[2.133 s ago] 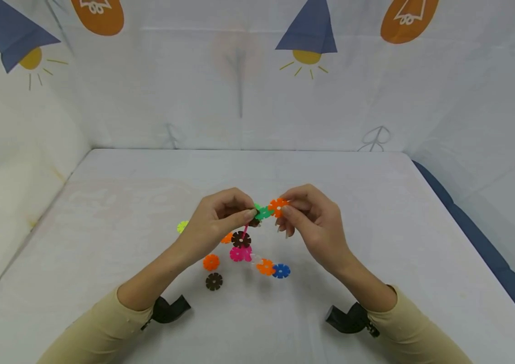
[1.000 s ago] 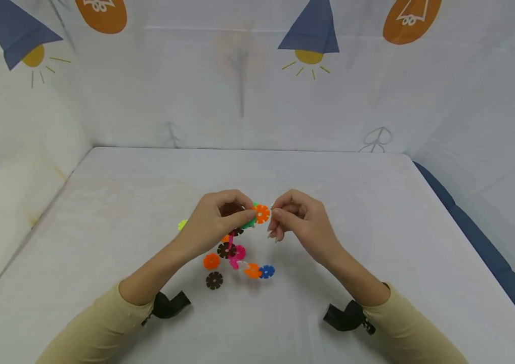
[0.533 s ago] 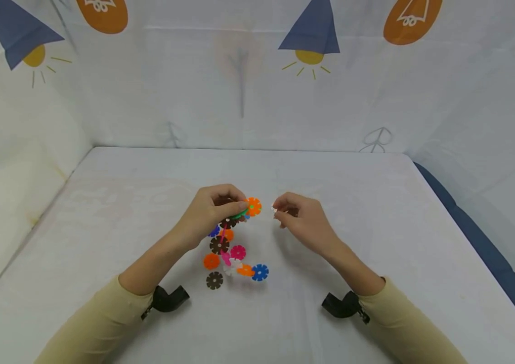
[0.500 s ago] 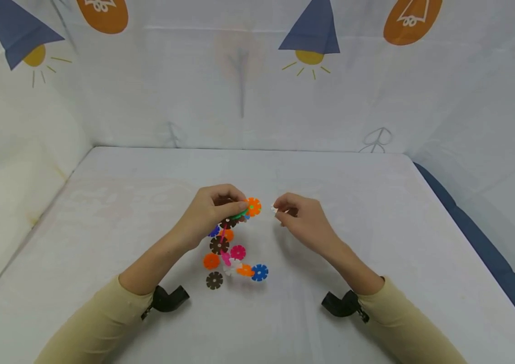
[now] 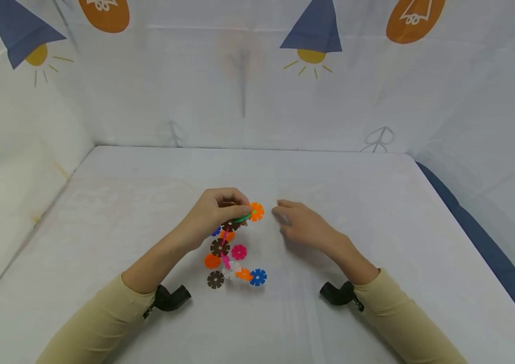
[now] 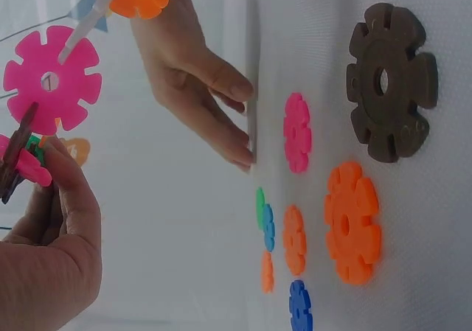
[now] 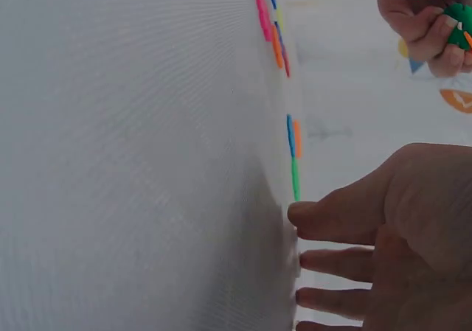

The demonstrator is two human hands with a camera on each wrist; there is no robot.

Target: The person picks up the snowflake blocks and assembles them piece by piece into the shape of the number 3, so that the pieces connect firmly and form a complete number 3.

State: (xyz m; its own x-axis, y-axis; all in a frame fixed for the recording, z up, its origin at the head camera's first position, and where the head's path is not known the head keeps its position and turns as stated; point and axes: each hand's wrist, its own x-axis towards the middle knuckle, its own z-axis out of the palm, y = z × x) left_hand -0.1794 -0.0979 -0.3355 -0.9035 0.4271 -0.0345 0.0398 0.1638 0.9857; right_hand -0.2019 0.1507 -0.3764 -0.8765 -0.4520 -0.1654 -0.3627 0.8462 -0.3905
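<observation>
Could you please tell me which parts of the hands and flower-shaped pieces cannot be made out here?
Head view: most of the green piece, covered by the left hand.
Left wrist view: the top of the upper orange piece, cut off by the top edge.
Right wrist view: part of the right hand, cut off by the bottom edge; the pink piece's face, turned edge-on.

before you stands a white table [image 5: 148, 172], backed by a creased white sheet wall [image 5: 171, 86] printed with blue lamps [image 5: 313, 30] and orange ovals [image 5: 410, 33]. on your left you have a pale side sheet [image 5: 7, 151]; along the table's right edge runs dark blue material [image 5: 496, 270]. lighting is soft.
</observation>
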